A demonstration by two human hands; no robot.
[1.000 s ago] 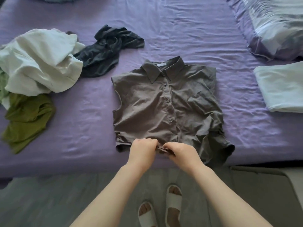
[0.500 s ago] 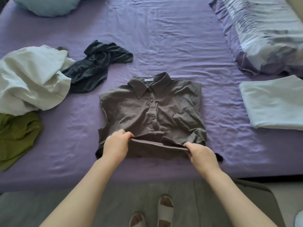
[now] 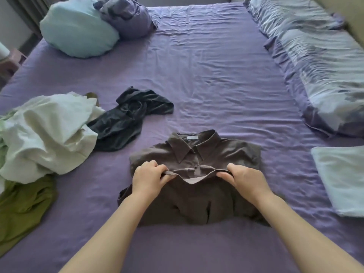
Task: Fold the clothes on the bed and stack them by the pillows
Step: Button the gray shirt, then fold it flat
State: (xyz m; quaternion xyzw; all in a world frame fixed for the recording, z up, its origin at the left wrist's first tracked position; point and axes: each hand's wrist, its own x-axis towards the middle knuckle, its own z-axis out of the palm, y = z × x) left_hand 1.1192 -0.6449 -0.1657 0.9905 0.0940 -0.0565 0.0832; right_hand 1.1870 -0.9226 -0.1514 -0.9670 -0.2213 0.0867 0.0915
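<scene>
— Since half a second ago, what has moved?

— Both hands have carried the hem of the brown shirt (image 3: 197, 196) up over its body, so the folded edge now lies just below the collar, where before it sat near the bottom edge.

— Where is that shirt?

— It lies flat on the purple bed (image 3: 206, 75), near the front edge, collar pointing away from the person.

— Go across from its left side.

— Far left of the shirt is a heap: a white garment (image 3: 47, 134) on top, a green garment (image 3: 21, 209) under and in front of it. Between the heap and the shirt a dark crumpled garment (image 3: 126, 123) touches the white one. Behind these, at the far corner, sit a pale blue pillow (image 3: 78, 30) and a purple bundle (image 3: 126, 16).

— And the hands?

— The left hand (image 3: 147, 178) pinches the raised hem, its grip clamped on the cloth with thumb over fingers. The right hand (image 3: 246, 180) pinches the same hem further along, clamped likewise.

— Right of the shirt?

— A folded pale garment (image 3: 342, 178) lies flat, near the striped pillows (image 3: 319, 75) along that side.
</scene>
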